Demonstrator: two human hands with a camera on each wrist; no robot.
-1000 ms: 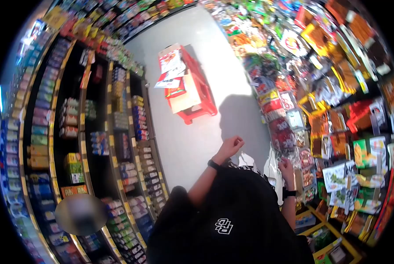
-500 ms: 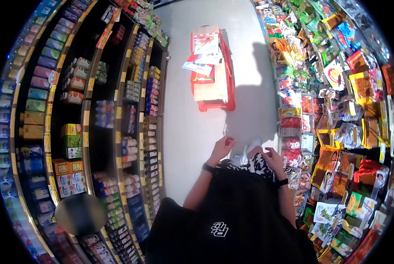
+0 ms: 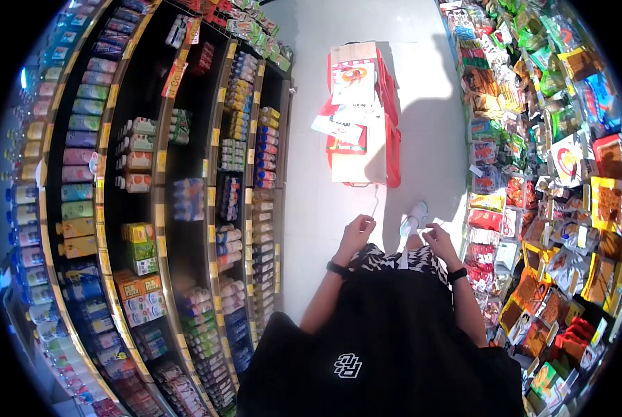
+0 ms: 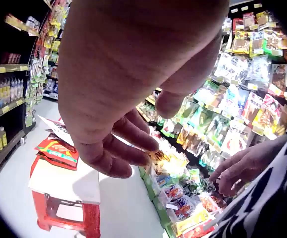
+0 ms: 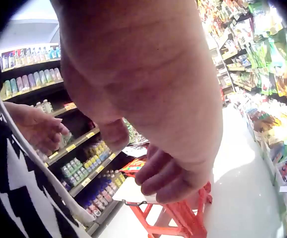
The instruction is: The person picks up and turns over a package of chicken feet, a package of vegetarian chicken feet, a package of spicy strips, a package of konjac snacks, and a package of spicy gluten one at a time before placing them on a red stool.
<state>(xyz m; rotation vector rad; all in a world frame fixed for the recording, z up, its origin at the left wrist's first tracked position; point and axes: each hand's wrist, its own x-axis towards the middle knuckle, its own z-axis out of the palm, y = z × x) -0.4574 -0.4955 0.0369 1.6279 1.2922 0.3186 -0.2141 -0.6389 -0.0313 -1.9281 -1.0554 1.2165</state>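
Observation:
My left hand (image 3: 356,235) hangs in front of the waist with its fingers loosely bent and nothing in them. The right hand (image 3: 439,242) hangs likewise, empty, at the other side of the patterned shorts (image 3: 401,258). Ahead on the floor stands a red plastic stool (image 4: 41,214) with a pale flat board (image 3: 359,170) on top. Flat packets (image 3: 352,83) lie over the board's far part, among them a red packet (image 4: 58,153). Neither hand touches the stool or the packets. A dark band circles each wrist.
Dark shelves (image 3: 161,174) of bottles and cartons line the left side. Along the right runs a long display of bagged foods (image 3: 488,201), with more packets hanging above it. Pale floor (image 3: 307,222) lies between them, and a shadow falls right of the stool.
The view has turned, so the stool has shifted right in it and stands more squarely ahead. My right hand has come in from the side toward the body's front. Both hands stay empty.

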